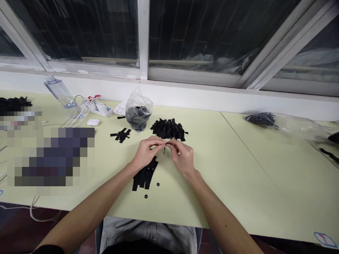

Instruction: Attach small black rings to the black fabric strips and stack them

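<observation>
My left hand (147, 152) and my right hand (182, 157) meet over the pale yellow table (233, 169), fingertips pinched together on one small black strip (164, 148) that hangs between them. Just beyond my hands lies a heap of black strips (168, 129). A stack of black strips (144, 175) lies under my left wrist. Two small black round pieces (158, 184) (146, 196) lie on the table in front of that stack. A few more black strips (121, 134) lie to the left of a clear plastic bag (138, 111) holding dark pieces.
A clear water bottle (59, 91), white cables and a power strip (99, 107) and a white earbud case (93, 122) sit at the back left. A plastic bag with black parts (267, 120) lies at the right. A window ledge (185, 88) runs behind the table.
</observation>
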Available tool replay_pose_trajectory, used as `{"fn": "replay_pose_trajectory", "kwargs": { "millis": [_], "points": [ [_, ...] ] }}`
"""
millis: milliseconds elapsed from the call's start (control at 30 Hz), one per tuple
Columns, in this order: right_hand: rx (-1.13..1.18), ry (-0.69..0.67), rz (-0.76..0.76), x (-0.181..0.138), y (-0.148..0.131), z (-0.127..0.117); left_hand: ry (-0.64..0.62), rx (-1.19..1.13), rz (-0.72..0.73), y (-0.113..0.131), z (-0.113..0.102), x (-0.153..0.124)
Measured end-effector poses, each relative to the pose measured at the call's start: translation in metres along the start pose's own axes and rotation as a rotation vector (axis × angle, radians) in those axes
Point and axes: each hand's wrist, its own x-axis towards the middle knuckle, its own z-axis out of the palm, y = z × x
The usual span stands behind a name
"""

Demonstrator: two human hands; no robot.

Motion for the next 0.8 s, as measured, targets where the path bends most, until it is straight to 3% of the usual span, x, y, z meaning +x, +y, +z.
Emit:
{"fn": "replay_pose_trajectory", "kwargs": {
  "millis": [500, 800],
  "points": [
    [0.067, 0.019, 0.068, 0.0, -0.006, 0.003, 0.083, 0.049, 0.034, -0.001, 0.002, -0.002],
    [0.096, -0.011, 0.133, 0.001, -0.009, 0.002, 0.068, 0.001, -0.034, -0.003, 0.003, -0.004]
  ]
}}
